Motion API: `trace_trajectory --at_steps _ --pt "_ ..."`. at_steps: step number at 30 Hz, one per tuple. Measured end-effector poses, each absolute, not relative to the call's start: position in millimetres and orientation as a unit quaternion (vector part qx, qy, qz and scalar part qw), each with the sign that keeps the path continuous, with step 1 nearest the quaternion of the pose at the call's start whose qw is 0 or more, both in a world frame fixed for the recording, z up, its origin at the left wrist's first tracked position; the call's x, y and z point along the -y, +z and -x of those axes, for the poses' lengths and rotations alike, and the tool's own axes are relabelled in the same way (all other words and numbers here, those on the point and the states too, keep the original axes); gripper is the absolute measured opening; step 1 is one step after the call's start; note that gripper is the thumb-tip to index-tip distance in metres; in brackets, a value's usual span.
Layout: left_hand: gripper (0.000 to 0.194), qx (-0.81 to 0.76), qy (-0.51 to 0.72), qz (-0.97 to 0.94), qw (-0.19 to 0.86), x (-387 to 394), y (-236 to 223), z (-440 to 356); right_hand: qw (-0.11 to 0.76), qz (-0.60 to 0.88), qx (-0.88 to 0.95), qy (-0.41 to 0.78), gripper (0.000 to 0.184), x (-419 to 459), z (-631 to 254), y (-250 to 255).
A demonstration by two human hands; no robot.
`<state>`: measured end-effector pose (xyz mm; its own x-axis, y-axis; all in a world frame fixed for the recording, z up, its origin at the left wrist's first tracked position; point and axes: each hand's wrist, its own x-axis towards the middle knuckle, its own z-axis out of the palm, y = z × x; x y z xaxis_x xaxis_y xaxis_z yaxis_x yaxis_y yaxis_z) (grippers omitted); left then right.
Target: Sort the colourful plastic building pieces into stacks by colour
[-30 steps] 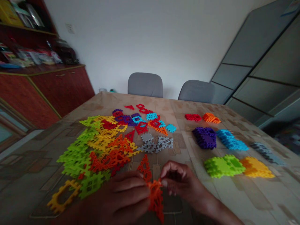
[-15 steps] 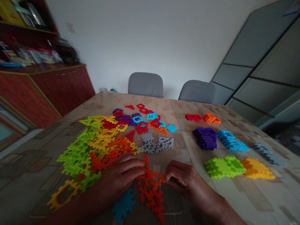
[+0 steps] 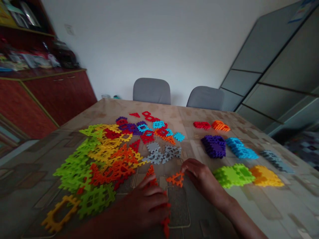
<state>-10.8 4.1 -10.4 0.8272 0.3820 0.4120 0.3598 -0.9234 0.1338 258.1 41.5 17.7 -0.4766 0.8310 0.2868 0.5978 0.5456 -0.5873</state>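
Fingertips of our right hand (image 3: 198,172) are clamped on a corner of the orange triangle (image 3: 176,179), on our side of the grey pieces (image 3: 157,155). Also nearer us than the grey pieces, our left hand (image 3: 148,202) covers red-orange pieces (image 3: 151,170), fingers close together; we cannot tell whether they grip. Left of the grey pieces lie yellow pieces (image 3: 106,144); right, a purple stack (image 3: 213,146).

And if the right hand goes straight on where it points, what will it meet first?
Most likely, the right hand would meet the grey openwork plastic pieces, beyond the orange triangular plastic piece at its fingertips. Its height over the patterned table is unclear, so it might pass above them.
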Motion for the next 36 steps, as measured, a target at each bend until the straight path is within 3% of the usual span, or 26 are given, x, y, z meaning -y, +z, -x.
trace_trajectory --at_steps 3,6,10,14,18,21,26,36 --pt "0.012 -0.193 0.198 -0.961 0.027 -18 -7 12 0.27 0.461 0.828 0.169 0.026 -42 -258 11" --pt "0.026 -0.249 0.177 -0.952 0.039 -28 4 18 0.238 0.508 0.812 0.163 0.019 -35 -254 8" --pt "0.031 -0.298 0.187 -0.935 0.035 -27 3 24 0.133 0.541 0.812 0.174 0.038 -26 -244 10" --pt "0.033 -0.282 0.218 -0.932 0.071 -18 -9 21 0.066 0.535 0.828 0.157 0.022 -26 -237 17" --pt "0.019 -0.267 0.223 -0.934 0.081 -18 -8 17 0.064 0.517 0.839 0.158 0.015 -27 -238 22" --pt "0.009 -0.253 0.228 -0.937 0.081 -19 -4 16 0.076 0.499 0.847 0.167 0.021 -27 -244 22" --pt "0.022 -0.264 0.216 -0.932 0.124 -18 -3 18 0.086 0.466 0.865 0.166 0.038 -28 -254 18" --pt "0.012 -0.239 0.243 -0.933 0.112 -17 -2 17 0.085 0.494 0.85 0.165 0.022 -39 -260 5"
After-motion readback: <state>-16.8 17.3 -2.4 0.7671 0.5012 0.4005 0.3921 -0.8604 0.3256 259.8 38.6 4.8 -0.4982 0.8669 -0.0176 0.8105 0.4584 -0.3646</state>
